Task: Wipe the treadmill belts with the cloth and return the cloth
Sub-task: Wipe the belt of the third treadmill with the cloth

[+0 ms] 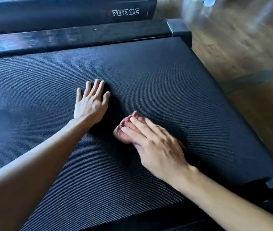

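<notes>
One belt (pixel 149 72), one cloth (pixel 124 129): right hand (pixel 159 147) presses the cloth flat-fingered; left hand (pixel 90 104) rests splayed on the belt, holding nothing

Cloth (pixel 124 130) on belt (pixel 149 72), under R hand (pixel 157 144)

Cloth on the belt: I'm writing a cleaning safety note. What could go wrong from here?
The cloth is bunched small under the right hand, so strokes may leave unwiped strips of belt. The left hand leans flat on the belt; if it slips, the person could lurch forward.
</notes>
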### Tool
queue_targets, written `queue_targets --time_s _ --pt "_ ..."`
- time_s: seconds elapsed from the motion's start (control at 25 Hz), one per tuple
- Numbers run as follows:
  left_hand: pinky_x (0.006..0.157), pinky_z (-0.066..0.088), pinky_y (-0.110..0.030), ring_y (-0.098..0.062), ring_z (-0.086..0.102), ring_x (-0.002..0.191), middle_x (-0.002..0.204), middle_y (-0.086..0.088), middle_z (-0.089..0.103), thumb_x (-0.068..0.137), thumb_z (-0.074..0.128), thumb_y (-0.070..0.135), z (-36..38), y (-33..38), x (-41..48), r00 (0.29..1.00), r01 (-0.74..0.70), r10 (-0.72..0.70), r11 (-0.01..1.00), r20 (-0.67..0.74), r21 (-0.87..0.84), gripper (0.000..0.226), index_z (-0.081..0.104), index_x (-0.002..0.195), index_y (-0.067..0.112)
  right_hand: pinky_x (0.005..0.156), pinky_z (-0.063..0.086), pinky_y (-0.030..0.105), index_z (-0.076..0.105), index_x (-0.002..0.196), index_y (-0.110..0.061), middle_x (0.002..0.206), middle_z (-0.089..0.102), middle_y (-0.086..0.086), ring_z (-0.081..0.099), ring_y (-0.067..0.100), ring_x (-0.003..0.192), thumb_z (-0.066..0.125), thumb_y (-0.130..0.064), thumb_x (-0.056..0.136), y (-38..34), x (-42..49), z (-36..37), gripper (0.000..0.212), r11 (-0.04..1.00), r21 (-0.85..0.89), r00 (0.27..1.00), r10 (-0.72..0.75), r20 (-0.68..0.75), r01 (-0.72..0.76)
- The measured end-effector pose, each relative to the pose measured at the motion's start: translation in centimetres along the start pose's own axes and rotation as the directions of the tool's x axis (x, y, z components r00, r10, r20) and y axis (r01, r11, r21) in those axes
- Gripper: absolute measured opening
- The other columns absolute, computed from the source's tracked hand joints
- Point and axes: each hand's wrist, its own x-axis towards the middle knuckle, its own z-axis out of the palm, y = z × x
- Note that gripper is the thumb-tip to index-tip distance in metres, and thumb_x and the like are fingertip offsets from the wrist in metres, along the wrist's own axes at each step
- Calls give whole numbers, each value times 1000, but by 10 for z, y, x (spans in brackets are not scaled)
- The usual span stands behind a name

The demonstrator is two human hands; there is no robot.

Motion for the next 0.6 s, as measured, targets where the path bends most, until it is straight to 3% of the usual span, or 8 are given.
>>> queue_targets --time_s 0.16,0.32,0.36,0.48,0.52,0.6 --pt "120 0 -48 -17 3 149 162 6 12 102 25 43 2 0 1 994 77 -80 996 -71 -35 57 19 154 22 105 42 44 59 133 -28 147 48 1 48 32 130 60 -29 86 20 52 2 47 934 20 931 358 -74 -358" --pt "120 3 -49 -19 6 149 161 4 16 101 27 42 3 -1 1 994 67 -68 998 -80 -11 57 22 153 20 107 41 39 59 132 -33 146 49 -6 47 24 131 53 -35 89 7 13 3 43 998 53 1000 18 -19 -17" --pt "120 3 -49 -19 6 149 161 4 15 101 27 42 3 -1 2 995 67 -68 998 -79 -10 57 21 153 20 107 41 38 60 131 -33 145 50 -5 48 23 130 53 -34 89 24 25 4 43 999 40 999 22 -49 -20" --pt "120 4 -48 -18 7 149 161 5 15 101 25 43 4 -2 2 995 60 -60 998 -77 7 57 21 153 20 105 41 41 64 128 -28 142 54 0 49 27 125 55 -30 84 47 107 16 44 949 50 948 312 -56 -310" --pt "120 5 -48 -18 7 148 161 5 16 101 26 42 3 -3 3 995 54 -54 999 -84 0 56 22 153 20 105 42 43 64 127 -29 142 54 -1 49 28 127 55 -31 84 34 119 22 45 944 71 944 326 -46 -323" --pt "120 3 -46 -16 6 149 161 6 16 101 30 39 2 -4 4 995 57 -60 997 -83 -44 55 23 153 21 107 40 42 61 129 -34 144 51 -5 47 25 132 54 -34 85 6 99 32 44 986 64 987 158 -22 -156"
